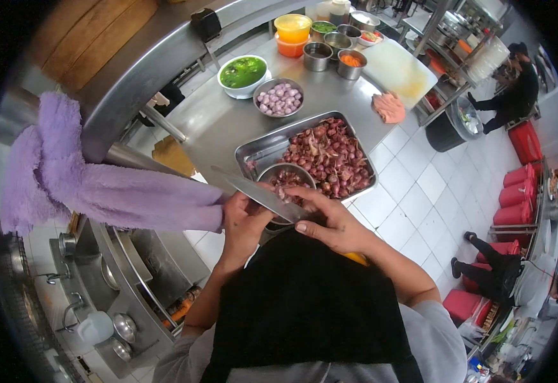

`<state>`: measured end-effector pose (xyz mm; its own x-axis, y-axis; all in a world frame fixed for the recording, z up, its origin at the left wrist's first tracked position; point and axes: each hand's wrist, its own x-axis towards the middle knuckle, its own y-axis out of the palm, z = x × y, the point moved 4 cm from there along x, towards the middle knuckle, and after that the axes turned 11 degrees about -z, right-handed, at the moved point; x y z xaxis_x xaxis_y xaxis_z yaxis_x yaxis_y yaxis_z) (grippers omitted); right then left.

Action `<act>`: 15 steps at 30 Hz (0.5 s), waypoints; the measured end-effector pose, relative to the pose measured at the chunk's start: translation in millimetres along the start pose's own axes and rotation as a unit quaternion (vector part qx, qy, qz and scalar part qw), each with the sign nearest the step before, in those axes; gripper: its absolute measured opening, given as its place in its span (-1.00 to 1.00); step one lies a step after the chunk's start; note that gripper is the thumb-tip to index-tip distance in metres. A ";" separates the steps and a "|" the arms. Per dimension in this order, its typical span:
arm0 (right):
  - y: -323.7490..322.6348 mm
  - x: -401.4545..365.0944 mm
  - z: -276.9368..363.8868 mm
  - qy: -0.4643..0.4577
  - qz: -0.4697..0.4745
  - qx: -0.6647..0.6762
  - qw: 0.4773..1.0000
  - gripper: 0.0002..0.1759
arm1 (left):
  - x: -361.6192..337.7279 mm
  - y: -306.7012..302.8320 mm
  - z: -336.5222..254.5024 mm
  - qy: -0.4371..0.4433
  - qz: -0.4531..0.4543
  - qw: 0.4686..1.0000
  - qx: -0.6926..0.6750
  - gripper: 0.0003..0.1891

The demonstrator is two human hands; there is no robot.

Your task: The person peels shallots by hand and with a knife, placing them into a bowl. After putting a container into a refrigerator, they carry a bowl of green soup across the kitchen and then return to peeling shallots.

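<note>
We've got the knife (253, 191) clamped in our right grip (333, 228), blade slanting far-left across our left hand (243, 226) (honestly can't tell its hold), over the bowl (308, 172) toward the surface (209, 126)'s near edge.

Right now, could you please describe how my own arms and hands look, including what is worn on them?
Your left hand and right hand are bare, without gloves. The forearms are bare too, up to short grey sleeves. A small dark mark seems to show on the right hand, too small to identify.
</note>
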<state>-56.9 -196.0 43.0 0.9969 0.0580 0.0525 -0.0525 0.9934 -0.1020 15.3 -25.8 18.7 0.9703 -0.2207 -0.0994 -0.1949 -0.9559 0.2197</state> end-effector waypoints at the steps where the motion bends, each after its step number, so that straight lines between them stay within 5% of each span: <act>1: -0.7 -0.1 -0.7 0.015 0.006 -0.001 1.000 -0.36 | -1.4 2.0 -2.1 -0.001 0.002 1.000 -0.021 -0.72; 9: -2.4 0.4 -2.4 -0.043 -0.011 0.001 0.999 -0.42 | -0.4 3.8 7.6 -0.035 0.002 0.997 -0.070 -0.76; 15: -13.2 9.7 -41.8 0.154 -0.058 0.187 0.969 -0.49 | 4.0 -9.3 21.4 -0.041 0.047 0.995 -0.079 -0.79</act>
<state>-44.2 -212.7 3.3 0.9644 -0.0304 -0.2626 0.1002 0.9613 0.2568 17.8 -21.9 -4.5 0.9328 -0.3286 -0.1478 -0.2529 -0.8894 0.3809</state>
